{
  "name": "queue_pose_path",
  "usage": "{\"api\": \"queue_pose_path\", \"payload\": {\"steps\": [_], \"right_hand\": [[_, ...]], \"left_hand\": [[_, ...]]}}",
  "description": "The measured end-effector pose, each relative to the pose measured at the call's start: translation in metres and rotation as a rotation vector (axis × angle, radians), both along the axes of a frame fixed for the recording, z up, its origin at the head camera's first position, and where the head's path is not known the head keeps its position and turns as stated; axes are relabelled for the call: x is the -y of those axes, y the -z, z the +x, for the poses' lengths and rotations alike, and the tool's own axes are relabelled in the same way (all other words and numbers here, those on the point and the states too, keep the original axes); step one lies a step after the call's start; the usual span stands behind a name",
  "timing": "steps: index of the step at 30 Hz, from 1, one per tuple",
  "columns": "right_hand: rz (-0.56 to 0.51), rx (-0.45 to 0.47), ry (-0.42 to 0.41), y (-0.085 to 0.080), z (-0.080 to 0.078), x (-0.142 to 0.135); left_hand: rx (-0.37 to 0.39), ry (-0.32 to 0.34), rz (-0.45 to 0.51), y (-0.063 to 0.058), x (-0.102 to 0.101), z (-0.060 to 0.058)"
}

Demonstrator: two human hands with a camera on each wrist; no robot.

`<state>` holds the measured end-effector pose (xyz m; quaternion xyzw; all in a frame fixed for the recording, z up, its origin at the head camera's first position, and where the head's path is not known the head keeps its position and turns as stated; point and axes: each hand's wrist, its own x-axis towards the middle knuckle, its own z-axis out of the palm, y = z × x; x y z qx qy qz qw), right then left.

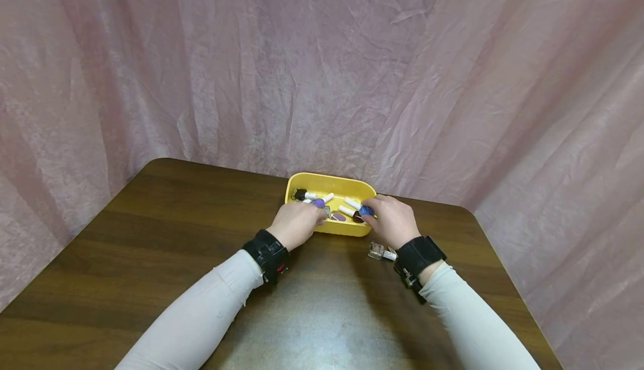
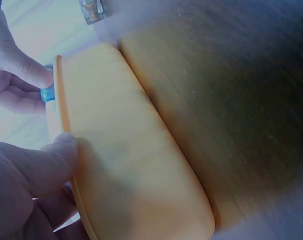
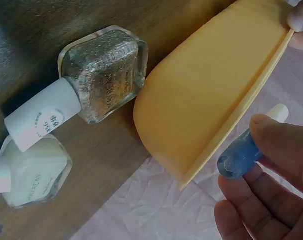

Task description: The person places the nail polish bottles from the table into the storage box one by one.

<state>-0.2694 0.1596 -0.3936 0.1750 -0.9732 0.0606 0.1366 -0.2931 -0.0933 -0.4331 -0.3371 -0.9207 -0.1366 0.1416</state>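
Note:
A yellow plastic tray point(image 1: 347, 228) sits near the far edge of the table with several nail polish bottles lying in it. Its near rim is pinched by my left hand point(image 1: 296, 224), the thumb outside and the fingers over the inside. Above the tray's right end, my right hand point(image 1: 394, 220) holds a blue nail polish bottle point(image 3: 239, 155) with a white cap between thumb and fingers. Inside lie a black bottle point(image 1: 301, 194), a purple bottle point(image 1: 318, 203), a dark red bottle point(image 1: 358, 218) and a mauve one point(image 1: 338, 217).
On the table just right of the tray lies a clear glitter nail polish bottle point(image 3: 109, 75) with a white cap. A pale bottle point(image 3: 36, 170) lies beside it, mostly hidden under the right wrist in the head view. A pink curtain point(image 1: 322, 79) hangs behind the wooden table point(image 1: 201, 230).

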Motion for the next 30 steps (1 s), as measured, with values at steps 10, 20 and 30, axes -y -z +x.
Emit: {"api": "queue_pose_path", "payload": {"steps": [10,20,30], "right_hand": [[0.018,0.014,0.009,0.006,-0.012,0.007],[0.040,0.049,0.009,0.012,-0.022,0.011],[0.069,0.105,0.027,0.018,-0.031,0.014]], "left_hand": [[0.012,-0.001,0.000,-0.001,0.000,0.000],[0.026,-0.002,-0.010,-0.003,0.000,0.002],[0.023,-0.006,-0.023,-0.002,0.000,0.001]]}}
